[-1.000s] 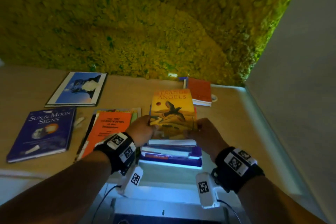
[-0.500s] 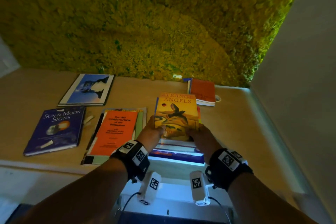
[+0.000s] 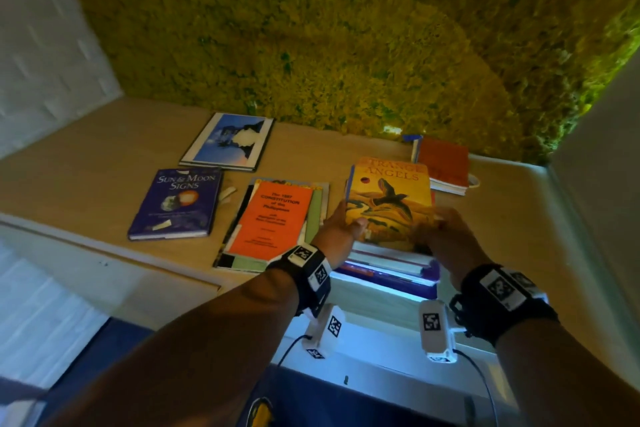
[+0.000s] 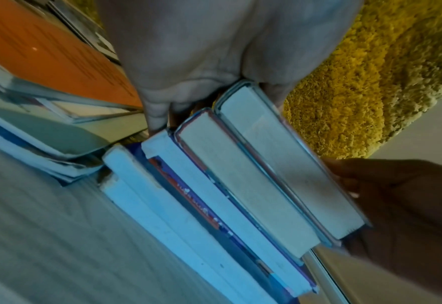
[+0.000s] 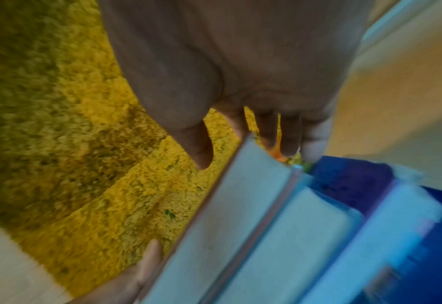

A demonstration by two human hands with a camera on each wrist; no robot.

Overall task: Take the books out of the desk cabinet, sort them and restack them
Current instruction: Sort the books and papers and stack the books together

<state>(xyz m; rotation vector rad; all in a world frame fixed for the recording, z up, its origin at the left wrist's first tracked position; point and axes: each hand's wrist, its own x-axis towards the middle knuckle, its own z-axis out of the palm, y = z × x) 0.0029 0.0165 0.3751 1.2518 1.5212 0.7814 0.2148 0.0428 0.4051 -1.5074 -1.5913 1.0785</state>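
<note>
Both hands (image 3: 341,227) have shifted Strange Angels (image 3: 389,201) right, title end away.

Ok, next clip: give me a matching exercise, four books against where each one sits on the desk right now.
Books:
1. Strange Angels
2. Sun & Moon Signs
3. orange Constitution booklet
4. red book

Places:
A. far back, next to the moss wall
B. top of the stack, between both hands
C. alone, furthest left of these four
D. top of a loose pile left of the stack

Pairs: 1-B, 2-C, 3-D, 4-A
</note>
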